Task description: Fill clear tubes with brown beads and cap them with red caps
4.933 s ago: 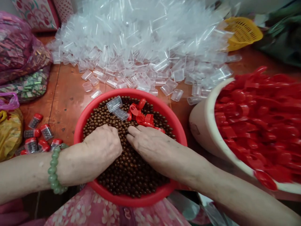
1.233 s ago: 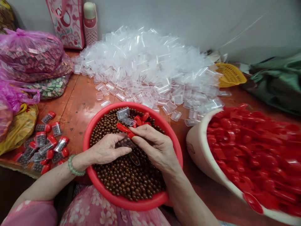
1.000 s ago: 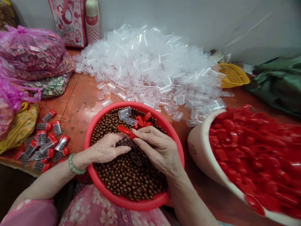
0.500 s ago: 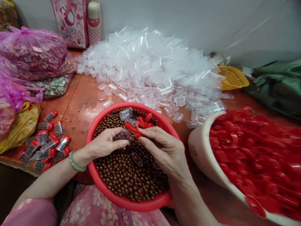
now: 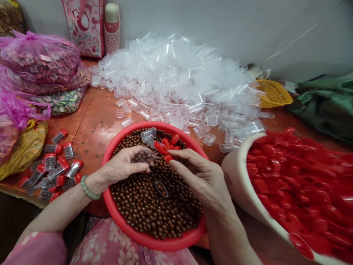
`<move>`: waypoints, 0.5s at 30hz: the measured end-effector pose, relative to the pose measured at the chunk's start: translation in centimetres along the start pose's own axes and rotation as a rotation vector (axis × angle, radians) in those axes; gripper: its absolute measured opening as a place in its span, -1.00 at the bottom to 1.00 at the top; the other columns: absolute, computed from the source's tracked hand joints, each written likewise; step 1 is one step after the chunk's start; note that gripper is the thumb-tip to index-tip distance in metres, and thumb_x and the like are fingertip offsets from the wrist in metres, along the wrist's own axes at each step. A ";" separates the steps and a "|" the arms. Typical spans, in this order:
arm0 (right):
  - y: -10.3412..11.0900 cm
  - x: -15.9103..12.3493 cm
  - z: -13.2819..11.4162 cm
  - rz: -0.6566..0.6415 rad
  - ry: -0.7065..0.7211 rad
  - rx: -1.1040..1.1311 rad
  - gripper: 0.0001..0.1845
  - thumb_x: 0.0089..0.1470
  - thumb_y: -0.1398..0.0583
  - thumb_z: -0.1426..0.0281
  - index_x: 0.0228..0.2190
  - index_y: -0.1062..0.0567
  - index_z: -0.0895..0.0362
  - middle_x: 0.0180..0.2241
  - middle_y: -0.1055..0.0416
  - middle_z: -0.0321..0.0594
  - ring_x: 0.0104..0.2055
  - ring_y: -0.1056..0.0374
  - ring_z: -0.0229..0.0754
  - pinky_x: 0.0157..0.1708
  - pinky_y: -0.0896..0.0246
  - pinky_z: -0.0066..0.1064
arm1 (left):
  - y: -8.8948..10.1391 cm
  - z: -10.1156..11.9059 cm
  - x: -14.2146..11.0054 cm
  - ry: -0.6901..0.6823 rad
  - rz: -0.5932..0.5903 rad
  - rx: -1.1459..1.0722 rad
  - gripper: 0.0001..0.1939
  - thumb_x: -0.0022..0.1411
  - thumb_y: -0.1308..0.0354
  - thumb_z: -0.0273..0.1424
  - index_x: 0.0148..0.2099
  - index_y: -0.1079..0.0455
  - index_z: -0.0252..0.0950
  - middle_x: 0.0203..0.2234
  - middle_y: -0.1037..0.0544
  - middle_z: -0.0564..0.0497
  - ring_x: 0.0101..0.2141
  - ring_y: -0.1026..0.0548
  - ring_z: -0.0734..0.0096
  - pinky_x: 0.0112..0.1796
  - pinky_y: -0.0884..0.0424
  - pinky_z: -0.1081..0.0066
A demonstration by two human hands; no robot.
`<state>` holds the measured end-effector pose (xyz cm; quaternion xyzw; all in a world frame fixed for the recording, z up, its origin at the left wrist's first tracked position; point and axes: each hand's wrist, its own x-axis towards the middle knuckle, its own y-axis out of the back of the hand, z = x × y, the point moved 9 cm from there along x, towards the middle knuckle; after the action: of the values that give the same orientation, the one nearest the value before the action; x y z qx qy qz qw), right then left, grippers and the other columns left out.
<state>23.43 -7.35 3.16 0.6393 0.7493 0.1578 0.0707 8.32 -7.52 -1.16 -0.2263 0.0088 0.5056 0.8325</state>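
Note:
My left hand [image 5: 121,167] pinches a small clear plastic container [image 5: 143,156] with brown balls inside, held tilted over the basin. Just to its right, my right hand [image 5: 202,176] grips a red plastic cap [image 5: 162,149] between thumb and fingers, apart from the container. Beneath both hands is a red basin [image 5: 116,221] full of shiny brown balls [image 5: 149,213]. Partly sunk among the balls lies another clear container [image 5: 161,188]. At the basin's far side rest an empty clear container [image 5: 149,134] and a few red caps [image 5: 174,139].
A large heap of clear containers [image 5: 176,77] covers the table's back. A white bucket [image 5: 242,173] of red caps [image 5: 298,184] stands right. Filled, capped containers [image 5: 55,165] and purple bags [image 5: 52,62] lie left. Behind are a bottle [image 5: 111,29] and a yellow basket [image 5: 274,94].
My right hand has moved slightly right with the red cap, widening the gap from the container. My left hand stays nearly in place, still holding the filled container.

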 end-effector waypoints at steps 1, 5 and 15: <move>0.0 0.1 0.4 0.021 -0.050 0.055 -0.78 0.10 -0.26 0.34 -0.17 -0.58 -0.04 -0.24 -0.53 -0.27 -0.24 -0.44 -0.21 -0.18 -0.35 -0.35 | 0.0 -0.1 -0.1 0.001 -0.015 -0.044 -0.68 0.05 -0.30 -0.45 -0.11 -0.43 -0.34 -0.32 -0.49 0.00 -0.31 -0.43 0.51 -0.22 -0.36 0.47; -0.5 0.3 1.3 0.060 -0.180 0.257 -0.73 0.05 -0.30 0.28 -0.16 -0.58 -0.03 -0.28 -0.52 -0.27 -0.34 -0.42 -0.25 -0.26 -0.36 -0.37 | -0.3 0.7 -0.6 -0.090 -0.084 -0.270 -0.66 0.07 -0.32 -0.38 -0.08 -0.44 -0.32 -0.29 -0.50 -0.01 -0.34 -0.47 0.51 -0.24 -0.38 0.47; -0.8 0.1 1.1 0.057 -0.151 0.348 -0.78 0.03 -0.32 0.30 -0.21 -0.59 -0.07 -0.30 -0.51 -0.32 -0.38 -0.40 -0.29 -0.30 -0.34 -0.42 | -1.0 0.7 -0.6 -0.105 -0.123 -0.191 -0.71 0.14 -0.29 -0.40 -0.07 -0.45 -0.32 -0.27 -0.55 -0.04 -0.30 -0.54 0.50 -0.21 -0.41 0.49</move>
<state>23.01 -7.14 1.85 0.6727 0.7395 -0.0206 0.0104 8.75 -8.13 0.00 -0.2778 -0.0967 0.4634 0.8359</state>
